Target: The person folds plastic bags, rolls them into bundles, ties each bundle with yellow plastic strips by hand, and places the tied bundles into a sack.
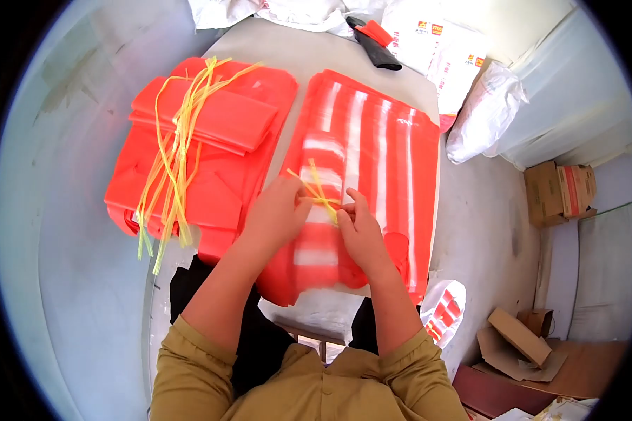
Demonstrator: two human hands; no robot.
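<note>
Both my hands meet over a stack of red plastic bags with pale shiny stripes (pixel 381 151). A short yellow strip (pixel 319 188) is crossed on the folded part of the stack, between my hands. My left hand (pixel 279 210) is closed on the strip's left side, fingers bent. On the right side, my right hand (pixel 360 231) pinches the strip between thumb and fingers. Left of them lies another pile of folded red bags (pixel 249 105), with a bundle of long yellow strips (pixel 182 140) draped across it.
Beyond the stacks, a black and red item (pixel 378 48) lies near the far edge of the table (pixel 274 43). White printed sacks (pixel 435 35) stand behind it. Cardboard boxes (pixel 558 191) are at the right, and an opened carton (pixel 519 344) sits lower right.
</note>
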